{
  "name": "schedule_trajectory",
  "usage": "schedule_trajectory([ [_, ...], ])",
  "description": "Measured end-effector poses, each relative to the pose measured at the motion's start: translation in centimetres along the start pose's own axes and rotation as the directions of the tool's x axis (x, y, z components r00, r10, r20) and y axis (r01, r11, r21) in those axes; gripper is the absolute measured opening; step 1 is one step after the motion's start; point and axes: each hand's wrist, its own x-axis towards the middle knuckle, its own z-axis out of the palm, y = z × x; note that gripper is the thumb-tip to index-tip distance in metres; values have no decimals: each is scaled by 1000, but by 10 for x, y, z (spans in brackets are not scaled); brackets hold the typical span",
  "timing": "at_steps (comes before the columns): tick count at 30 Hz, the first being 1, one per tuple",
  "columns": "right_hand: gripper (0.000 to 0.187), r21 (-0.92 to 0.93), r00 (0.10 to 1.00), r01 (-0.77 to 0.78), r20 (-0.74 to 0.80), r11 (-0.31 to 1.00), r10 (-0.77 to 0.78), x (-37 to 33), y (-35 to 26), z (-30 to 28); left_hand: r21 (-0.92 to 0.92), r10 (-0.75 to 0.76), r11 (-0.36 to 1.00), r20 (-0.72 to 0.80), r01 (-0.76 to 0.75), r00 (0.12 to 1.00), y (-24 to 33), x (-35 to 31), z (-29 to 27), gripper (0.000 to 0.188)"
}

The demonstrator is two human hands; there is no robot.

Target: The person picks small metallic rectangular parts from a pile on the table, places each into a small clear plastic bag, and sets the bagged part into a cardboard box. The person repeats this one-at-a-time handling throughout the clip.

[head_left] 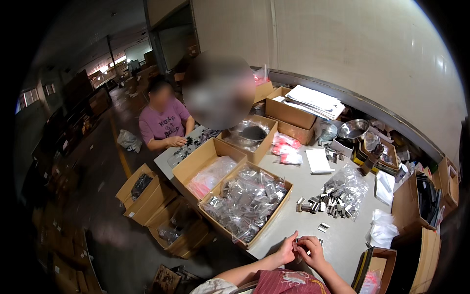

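Close together at the table's near edge, my left hand (287, 250) and my right hand (312, 251) meet with their fingers bent inward. Both look closed around something small between the fingertips, too hidden to name. Just beyond them a single shiny metal piece (323, 227) lies on the grey table (281, 225). Farther off, a loose pile of similar short metal pieces (334, 205) spills beside a clear plastic bag (348, 182) with more in it. To the left of my hands stands a cardboard box (289, 192) filled with small clear bags of metal parts (245, 203).
Behind that box are another carton (180, 171) with plastic bags and one holding a bowl (253, 133). White crumpled wrapping (383, 229) and an open box (389, 259) flank the right edge. Across the table sits a person in a purple shirt (164, 122). Cartons (142, 191) stand on the floor at left.
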Motion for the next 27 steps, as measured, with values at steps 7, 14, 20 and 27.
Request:
schedule_trajectory([
  [7, 13, -40, 999, 19, -50, 999, -21, -9, 14, 16, -3, -21, 1000, 0, 21, 1000, -1, 7, -23, 38],
  [14, 15, -90, 996, 26, -88, 996, -34, -2, 12, 22, 191, 114, 978, -143, -85, 983, -8, 0, 5, 39],
  [20, 30, -384, 953, 295, 51, 875, -299, -8, 25, 26, 567, 346, 780, -36, -266, 938, -8, 10, -9, 53],
  [27, 43, -217, 955, 224, 243, 950, -170, -14, 10, -3, 720, 58, 650, 271, -242, 961, 10, -9, -19, 68],
])
